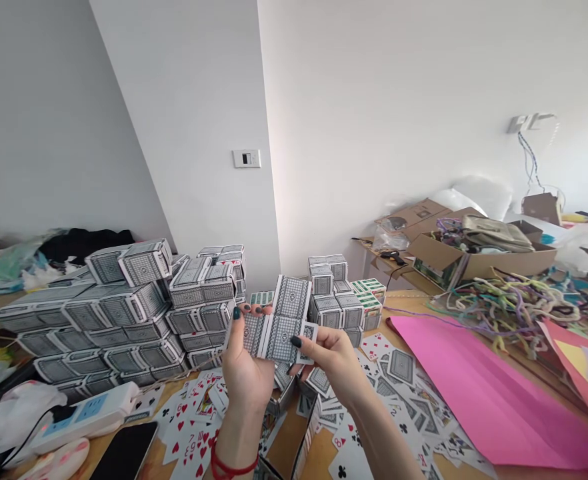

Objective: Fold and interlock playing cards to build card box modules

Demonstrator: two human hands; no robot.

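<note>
Between my two hands is a piece made of joined playing cards (pixel 287 307), grey patterned backs facing me, with one panel sticking up. My left hand (pixel 247 367) grips its left side, thumb at the edge and fingers behind. My right hand (pixel 335 363) pinches the lower right part, thumb in front on a card. Below the hands stands an open box (pixel 290 440) with brown inner walls, partly hidden by my left wrist. Loose playing cards (pixel 401 367) lie scattered to the right, and face-up cards (pixel 189 427) spread to the left.
Stacked blocks covered in playing cards (pixel 124 307) rise at the left and behind the hands (pixel 337 303). A power strip (pixel 87 417) and a black phone (pixel 127 450) lie front left. Pink paper (pixel 484 393), tangled cords (pixel 499 307) and a cardboard box (pixel 504 263) occupy the right.
</note>
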